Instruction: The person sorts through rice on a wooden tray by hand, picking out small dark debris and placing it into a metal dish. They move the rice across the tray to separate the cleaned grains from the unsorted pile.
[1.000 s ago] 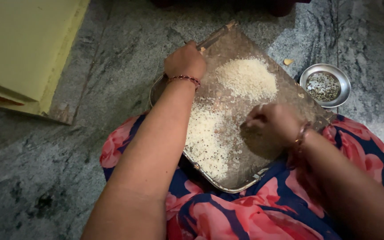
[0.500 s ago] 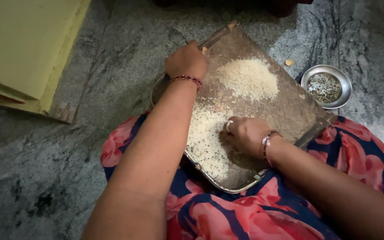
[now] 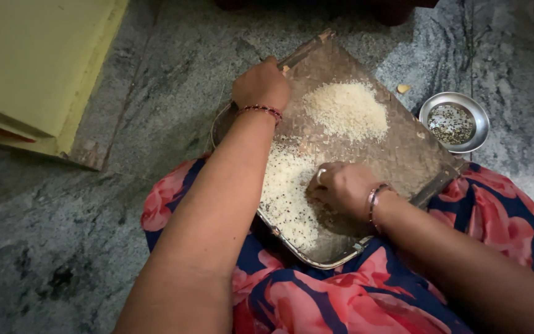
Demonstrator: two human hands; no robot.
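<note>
Since the earlier frame my right hand (image 3: 344,185) has slid further down the tray (image 3: 421,148) into the unsorted rice (image 3: 288,192), fingers curled, sweeping. Left hand (image 3: 261,83) grips the rim. A clean pile (image 3: 346,111) stands sorted; about half remains. A small steel bowl (image 3: 454,113) sits beside on the floor (image 3: 63,235), unobstructed.

Both forearms are bare, with no sleeves in view. The left hand (image 3: 261,83) has a thin bangle of dark red beads at its wrist. The right hand (image 3: 344,185) wears a slim metal bangle with a pinkish sheen at its wrist, and a pale ring shows on one of its fingers (image 3: 320,176). The lap is covered by a dark blue garment printed with large pink and red flowers.
</note>
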